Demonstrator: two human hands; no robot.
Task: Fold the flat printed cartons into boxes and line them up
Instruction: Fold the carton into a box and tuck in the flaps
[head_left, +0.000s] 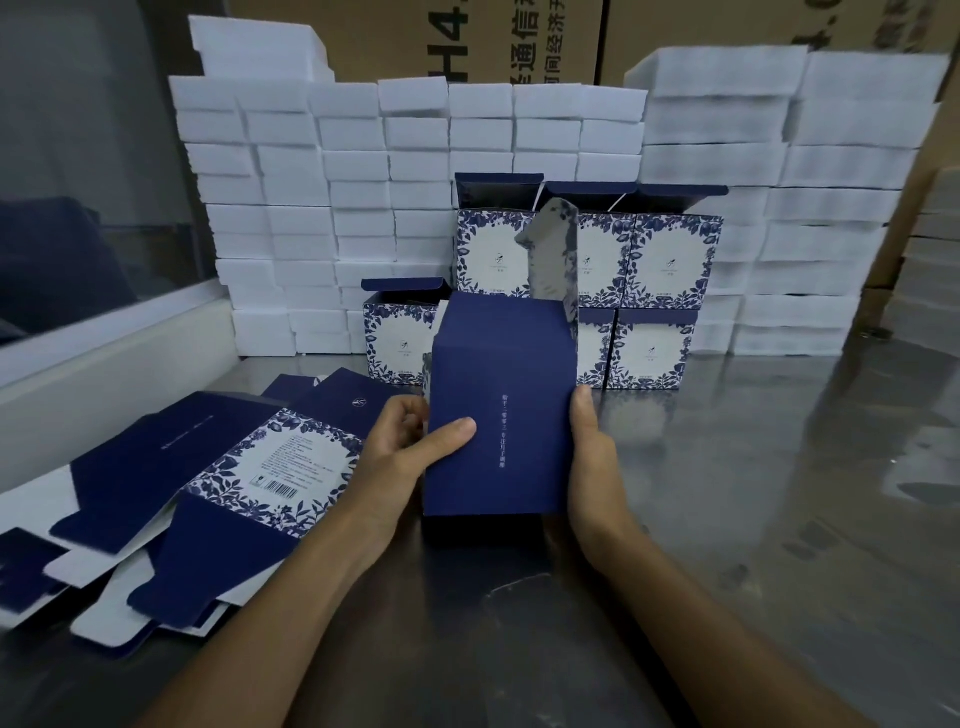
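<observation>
left hand (410, 441) grips the blue box (501, 405) on its left side, thumb on front | right hand (592, 457) grips its right side | box stands on the table (727, 493), top flap up | finished boxes (587, 291) stacked behind, lids open, insides hidden | flat cartons (208, 488) piled at left

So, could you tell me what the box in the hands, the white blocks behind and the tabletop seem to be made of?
Box: printed paperboard, matte navy outside; thin creased flaps suggest it.
White blocks: probably foam, going by the soft, slightly ragged edges and dull surface.
Tabletop: likely stainless steel, grey and glossy with blurred reflections.
</observation>
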